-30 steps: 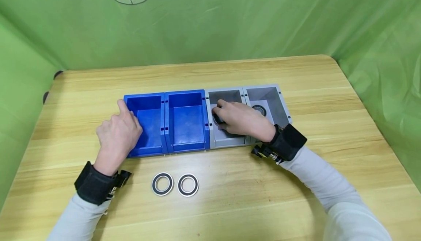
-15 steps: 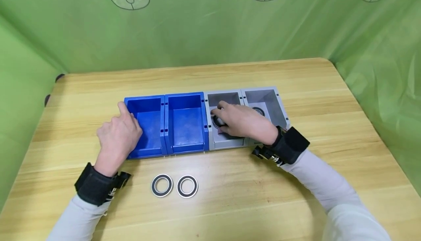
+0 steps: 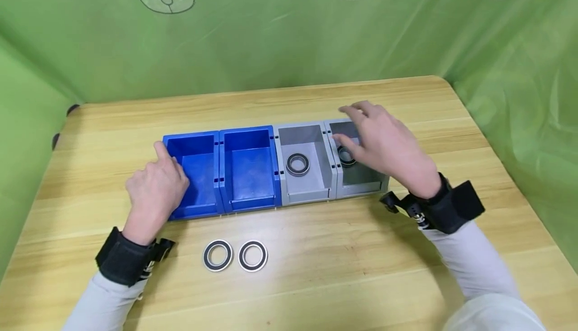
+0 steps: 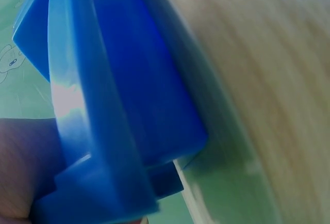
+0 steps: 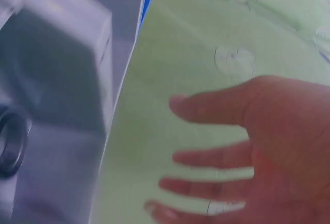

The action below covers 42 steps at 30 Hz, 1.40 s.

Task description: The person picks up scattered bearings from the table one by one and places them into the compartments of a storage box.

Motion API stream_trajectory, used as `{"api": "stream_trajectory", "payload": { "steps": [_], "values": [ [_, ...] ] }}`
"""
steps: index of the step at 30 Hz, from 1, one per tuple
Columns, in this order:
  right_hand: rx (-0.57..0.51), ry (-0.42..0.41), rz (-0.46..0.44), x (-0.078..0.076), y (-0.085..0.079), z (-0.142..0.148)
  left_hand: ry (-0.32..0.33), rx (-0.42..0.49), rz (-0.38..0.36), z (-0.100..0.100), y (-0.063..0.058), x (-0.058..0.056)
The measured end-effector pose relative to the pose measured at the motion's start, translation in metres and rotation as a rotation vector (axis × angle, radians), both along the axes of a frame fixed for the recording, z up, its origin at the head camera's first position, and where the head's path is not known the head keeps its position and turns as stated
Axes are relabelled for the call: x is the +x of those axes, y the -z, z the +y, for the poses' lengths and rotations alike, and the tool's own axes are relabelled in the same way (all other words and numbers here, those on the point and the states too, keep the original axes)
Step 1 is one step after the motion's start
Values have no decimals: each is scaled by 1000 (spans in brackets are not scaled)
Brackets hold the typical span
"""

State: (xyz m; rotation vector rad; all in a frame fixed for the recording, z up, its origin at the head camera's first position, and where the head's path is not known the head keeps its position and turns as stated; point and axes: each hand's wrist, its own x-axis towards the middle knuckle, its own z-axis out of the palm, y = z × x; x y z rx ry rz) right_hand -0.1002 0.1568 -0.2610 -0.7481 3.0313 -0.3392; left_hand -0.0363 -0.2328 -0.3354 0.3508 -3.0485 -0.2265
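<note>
In the head view, my left hand (image 3: 157,183) grips the outer left wall of the leftmost blue bin (image 3: 198,170); part of its fingers is hidden. That blue bin wall (image 4: 129,79) fills much of the left wrist view. My right hand (image 3: 384,143) hovers over the rightmost grey bin (image 3: 361,189), fingers spread and holding nothing. A black-sealed ball bearing (image 3: 297,164) lies flat in the other grey bin (image 3: 307,185). Another bearing (image 3: 346,156) lies in the rightmost grey bin, partly behind my right thumb.
A second blue bin (image 3: 250,170) stands between the leftmost blue bin and the grey ones, all in one row. Two bearings, one on the left (image 3: 218,255) and one on the right (image 3: 253,256), lie on the wooden table (image 3: 338,281) in front. Green cloth (image 3: 271,45) hangs behind.
My right hand has let go of the bearing in the left grey bin and moved right and up, over the rightmost grey bin. The left hand keeps its hold on the blue bin.
</note>
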Motion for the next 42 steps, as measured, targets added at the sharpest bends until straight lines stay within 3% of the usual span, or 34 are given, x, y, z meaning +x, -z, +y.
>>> {"api": "stream_trajectory", "payload": {
  "steps": [7, 10, 14, 20, 25, 27, 29, 32, 33, 35, 39, 42],
  "values": [
    [0, 292, -206, 0, 16, 31, -10, -5, -7, -2, -2, 2],
    [30, 350, -325, -1, 31, 41, 0, -17, 3, -1, -1, 2],
    [56, 360, -417, -4, 50, 46, 5, -17, 18, 0, 1, 2],
    [30, 350, -342, -5, 63, 43, 24, -9, 50, -2, 3, 2],
    [9, 321, -283, -2, 65, 44, 47, 25, -42, -3, -14, 5],
    [8, 316, -279, -1, 66, 44, 56, 9, 15, -1, -25, 11],
    [7, 313, -279, -1, 67, 44, 87, -41, 165, 3, -34, 18],
    [4, 312, -273, -1, 67, 44, 187, -96, 411, 13, -48, 30],
    [5, 313, -270, -1, 67, 44, 244, -99, 462, 17, -52, 34],
    [5, 313, -265, -1, 68, 45, 384, -74, 485, 26, -59, 43],
    [2, 313, -258, -1, 68, 44, 652, -9, 280, 46, -64, 63],
    [-1, 308, -255, 0, 68, 43, 774, 22, 53, 61, -58, 78]
  ]
}}
